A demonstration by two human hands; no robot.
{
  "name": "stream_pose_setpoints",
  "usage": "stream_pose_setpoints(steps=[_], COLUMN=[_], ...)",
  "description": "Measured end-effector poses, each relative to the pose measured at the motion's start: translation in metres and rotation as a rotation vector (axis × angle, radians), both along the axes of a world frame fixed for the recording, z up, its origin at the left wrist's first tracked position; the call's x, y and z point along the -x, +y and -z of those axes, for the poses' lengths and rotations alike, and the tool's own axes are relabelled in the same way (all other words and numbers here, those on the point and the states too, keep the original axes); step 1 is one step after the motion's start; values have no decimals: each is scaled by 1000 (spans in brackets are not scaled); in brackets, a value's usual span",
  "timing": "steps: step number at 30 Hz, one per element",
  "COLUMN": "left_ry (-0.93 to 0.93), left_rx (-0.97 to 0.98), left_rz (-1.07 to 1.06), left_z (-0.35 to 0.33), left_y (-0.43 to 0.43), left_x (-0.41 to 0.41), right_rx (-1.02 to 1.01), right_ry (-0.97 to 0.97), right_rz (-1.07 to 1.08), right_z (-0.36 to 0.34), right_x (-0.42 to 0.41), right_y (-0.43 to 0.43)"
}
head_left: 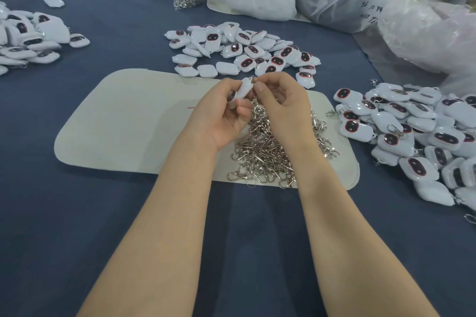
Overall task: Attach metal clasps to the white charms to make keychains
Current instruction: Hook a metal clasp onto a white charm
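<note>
Forearms point(167, 213) are held above the clasp pile point(270, 152): charm point(243, 90) gripped in left hand point(221, 113), clasp point(255, 80) pinched in right hand point(282, 100); hooking judged pending.

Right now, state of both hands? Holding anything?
Left hand: grips a white charm.
Right hand: pinches a metal clasp at the charm's top end; the clasp is mostly hidden.

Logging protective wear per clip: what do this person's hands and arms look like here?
Both are bare. The left hand and right hand have no gloves or rings; the visible thumbnail is short and unpainted. The left forearm and right forearm show no sleeve, watch, bracelet or marking down to the frame's edge.
</note>
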State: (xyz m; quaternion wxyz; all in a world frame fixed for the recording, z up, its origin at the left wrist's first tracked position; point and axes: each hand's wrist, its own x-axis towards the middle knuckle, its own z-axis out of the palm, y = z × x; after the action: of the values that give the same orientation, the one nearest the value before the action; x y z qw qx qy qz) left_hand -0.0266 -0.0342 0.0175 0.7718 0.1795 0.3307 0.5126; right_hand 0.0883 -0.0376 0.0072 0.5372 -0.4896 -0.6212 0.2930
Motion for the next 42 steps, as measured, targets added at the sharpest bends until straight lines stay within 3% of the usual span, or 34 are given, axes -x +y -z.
stream_pose_setpoints(steps=[5,9,20,27,30,33,36,42], left_ry=[33,121,1023,1408,1183,663,252,18], left_rx=[22,2,-489,-777,-630,-307,-104,-3], left_rz=[23,-110,-337,-310,-361,-354,-209,-12], left_z=[0,0,9,19,15,7,2,-1], left_y=[-2,-2,-3,-3,-1,1,0,-2], left_x=[-1,-6,-9,-12,-14,-12,-7,2], right_rx=[-42,-31,-59,15,25,23,23,25], right_ry=[-47,-151,-451,-554,-403,-194,-123,-51], right_rz=[55,58,67,50,58,20,-17,-96], right_z=[2,3,5,8,6,2,-1,-6], right_x=[2,-1,-7,-11,-9,-4,-1,-2], right_y=[-1,1,4,5,3,1,-1,-2])
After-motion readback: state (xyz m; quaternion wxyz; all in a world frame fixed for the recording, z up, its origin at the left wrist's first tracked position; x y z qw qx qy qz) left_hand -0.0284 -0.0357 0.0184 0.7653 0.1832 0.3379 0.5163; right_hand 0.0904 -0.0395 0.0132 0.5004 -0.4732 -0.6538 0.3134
